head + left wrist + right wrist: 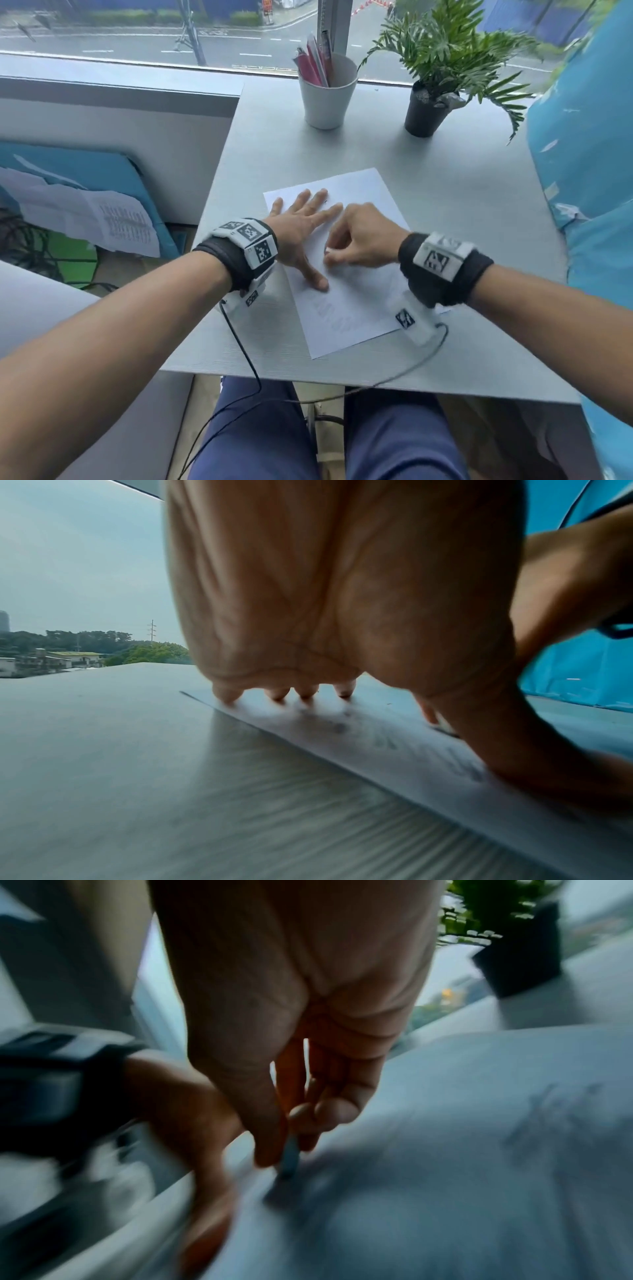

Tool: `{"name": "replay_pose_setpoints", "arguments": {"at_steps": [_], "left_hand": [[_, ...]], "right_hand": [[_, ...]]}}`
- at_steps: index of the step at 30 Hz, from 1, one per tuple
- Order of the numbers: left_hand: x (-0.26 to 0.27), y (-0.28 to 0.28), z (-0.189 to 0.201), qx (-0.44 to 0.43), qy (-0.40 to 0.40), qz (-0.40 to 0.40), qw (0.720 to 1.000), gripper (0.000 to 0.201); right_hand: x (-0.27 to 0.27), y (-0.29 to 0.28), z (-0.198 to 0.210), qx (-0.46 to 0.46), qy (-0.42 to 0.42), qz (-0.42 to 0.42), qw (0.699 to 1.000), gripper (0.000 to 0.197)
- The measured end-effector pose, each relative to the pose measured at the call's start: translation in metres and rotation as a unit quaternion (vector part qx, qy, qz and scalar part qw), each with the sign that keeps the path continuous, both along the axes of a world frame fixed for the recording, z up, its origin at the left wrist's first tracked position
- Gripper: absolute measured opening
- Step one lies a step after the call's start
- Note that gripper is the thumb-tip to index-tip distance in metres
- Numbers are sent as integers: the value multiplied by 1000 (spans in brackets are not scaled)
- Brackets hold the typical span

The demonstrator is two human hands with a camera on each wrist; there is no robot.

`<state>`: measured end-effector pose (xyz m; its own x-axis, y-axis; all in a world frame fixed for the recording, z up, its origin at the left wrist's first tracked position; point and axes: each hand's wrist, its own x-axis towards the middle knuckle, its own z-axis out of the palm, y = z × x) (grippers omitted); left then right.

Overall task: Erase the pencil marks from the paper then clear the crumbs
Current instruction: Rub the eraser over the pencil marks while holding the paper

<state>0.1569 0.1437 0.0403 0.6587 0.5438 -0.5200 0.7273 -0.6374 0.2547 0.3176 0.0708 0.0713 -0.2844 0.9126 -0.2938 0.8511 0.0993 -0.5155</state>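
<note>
White paper point(356, 301) lies skewed on grey table point(462, 212), long axis running away and to right. Left hand point(301, 226) flat, fingers spread, pinning sheet. Right hand point(363, 236) pinches eraser point(289, 1158) just beside left thumb; faint pencil marks point(334, 317) lie nearer, toward person. Window ahead.

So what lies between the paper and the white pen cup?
Head view: only bare grey table between the paper and the white pen cup.
</note>
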Motion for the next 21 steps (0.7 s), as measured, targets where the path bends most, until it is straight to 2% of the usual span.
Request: {"name": "replay_pose_setpoints", "arguments": {"at_steps": [3, 4, 6, 8, 9, 10, 13, 14, 15, 19, 21], "left_hand": [[0, 0, 4, -8, -9, 5, 1000, 151], [0, 0, 5, -10, -9, 6, 1000, 151], [1, -1, 5, -8, -3, 2, 1000, 151], [1, -1, 3, -8, 4, -2, 1000, 153], [1, -1, 4, -9, 6, -3, 1000, 154], [0, 0, 4, -9, 6, -4, 1000, 154], [0, 1, 5, -12, -2, -1, 1000, 154], [0, 0, 5, -14, -3, 0, 1000, 154], [0, 0, 3, -13, -1, 0, 1000, 154], [0, 1, 1, -8, 6, -6, 1000, 155], [0, 1, 3, -11, 4, -5, 1000, 155]], "right_hand": [[29, 40, 5, 62, 8, -127, 990, 10], [32, 46, 5, 78, 6, -144, 986, 11], [19, 31, -1, 71, 8, -106, 992, 13], [-4, -1, -2, 15, -3, -8, 1000, 13], [-5, -5, -1, -5, -3, 13, 1000, 13], [0, 3, 1, -4, -2, 5, 1000, 12], [27, 42, 6, 66, -3, -115, 991, 15], [29, 45, 5, 82, 2, -128, 988, 14], [23, 38, 2, 78, 10, -120, 990, 12], [-8, -13, 1, -4, 15, 7, 1000, 6], [7, 11, 3, 31, 12, -44, 999, 8]]}}
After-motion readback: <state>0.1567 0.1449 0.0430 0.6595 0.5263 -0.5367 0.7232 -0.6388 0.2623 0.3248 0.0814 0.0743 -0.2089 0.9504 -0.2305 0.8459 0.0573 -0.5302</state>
